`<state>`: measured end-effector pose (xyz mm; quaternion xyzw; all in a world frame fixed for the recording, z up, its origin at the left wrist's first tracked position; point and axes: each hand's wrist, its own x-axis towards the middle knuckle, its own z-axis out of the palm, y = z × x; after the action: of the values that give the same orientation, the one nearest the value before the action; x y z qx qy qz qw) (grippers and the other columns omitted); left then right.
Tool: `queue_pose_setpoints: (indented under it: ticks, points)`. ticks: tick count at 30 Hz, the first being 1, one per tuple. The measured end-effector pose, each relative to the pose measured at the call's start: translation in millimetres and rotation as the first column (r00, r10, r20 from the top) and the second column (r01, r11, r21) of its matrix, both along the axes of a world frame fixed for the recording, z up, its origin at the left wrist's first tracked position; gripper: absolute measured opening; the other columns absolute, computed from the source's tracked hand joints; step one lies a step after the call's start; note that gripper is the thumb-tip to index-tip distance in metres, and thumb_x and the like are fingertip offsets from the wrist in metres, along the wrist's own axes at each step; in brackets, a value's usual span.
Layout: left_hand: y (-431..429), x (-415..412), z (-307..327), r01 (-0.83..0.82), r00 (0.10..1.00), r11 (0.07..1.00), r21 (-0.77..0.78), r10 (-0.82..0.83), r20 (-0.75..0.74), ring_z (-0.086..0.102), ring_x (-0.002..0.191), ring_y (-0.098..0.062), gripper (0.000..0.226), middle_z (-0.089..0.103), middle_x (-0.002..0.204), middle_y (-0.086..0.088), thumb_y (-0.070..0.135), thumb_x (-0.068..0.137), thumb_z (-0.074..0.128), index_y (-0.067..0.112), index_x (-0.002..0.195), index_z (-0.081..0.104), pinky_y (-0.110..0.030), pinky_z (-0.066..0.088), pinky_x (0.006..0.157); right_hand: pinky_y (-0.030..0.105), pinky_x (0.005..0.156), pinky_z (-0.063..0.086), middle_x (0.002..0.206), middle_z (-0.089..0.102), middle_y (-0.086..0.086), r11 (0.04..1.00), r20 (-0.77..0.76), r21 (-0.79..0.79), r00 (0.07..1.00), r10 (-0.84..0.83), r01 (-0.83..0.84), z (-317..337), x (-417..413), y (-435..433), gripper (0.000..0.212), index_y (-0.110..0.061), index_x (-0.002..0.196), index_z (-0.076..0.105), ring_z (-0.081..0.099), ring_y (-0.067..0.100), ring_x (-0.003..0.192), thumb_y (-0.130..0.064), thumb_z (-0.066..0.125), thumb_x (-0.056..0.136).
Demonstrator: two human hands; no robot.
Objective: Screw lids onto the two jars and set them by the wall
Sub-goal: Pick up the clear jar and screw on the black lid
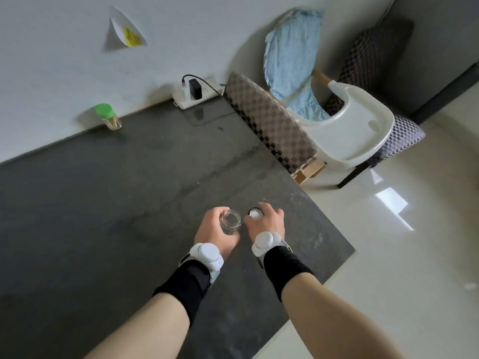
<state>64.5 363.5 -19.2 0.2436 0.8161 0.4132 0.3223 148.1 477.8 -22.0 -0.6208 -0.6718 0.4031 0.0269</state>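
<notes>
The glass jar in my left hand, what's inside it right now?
The glass jar looks empty: its mouth is open with no lid, and the glass shows clear through. The left hand wraps its far side and base, so the very bottom is hidden.

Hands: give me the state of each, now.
Left hand: closed around the open glass jar.
Right hand: closed on a white lid.

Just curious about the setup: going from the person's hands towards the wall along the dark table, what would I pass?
Left hand around the open glass jar, beside the right hand on a white lid → bare dark table → green-lidded jar and power strip at the wall.
</notes>
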Motion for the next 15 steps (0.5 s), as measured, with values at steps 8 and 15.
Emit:
queue_pose_setpoints:
  ticks: [8,15]
  points:
    - [-80.3,-49.9,38.0,-0.092,0.994,0.995,0.022,0.093,-0.062,0.073,0.090,-0.006,0.029,0.074,0.099,0.008,0.022,0.077,0.071,0.037,0.101,0.069,-0.020,0.058,0.071,0.032,0.072,0.058,0.090,0.073,-0.006,0.984,-0.394,-0.174,0.919,-0.028,-0.045,55.3,-79.1,-60.9,0.029,-0.023,0.096,0.066,0.070,0.015,0.078,-0.027,0.078,0.070]
    - [-145.1,-76.9,91.4,-0.188,0.971,0.978,0.092,0.199,-0.133,0.068,0.091,0.017,0.043,0.075,0.094,0.036,0.008,0.081,0.067,0.046,0.101,0.073,-0.009,0.054,0.079,0.031,0.075,0.062,0.088,0.080,-0.010,0.915,-0.556,-0.119,0.789,0.261,-0.386,77.6,-121.6,-140.2,0.019,-0.017,0.077,0.068,0.076,0.010,0.080,-0.022,0.085,0.074]
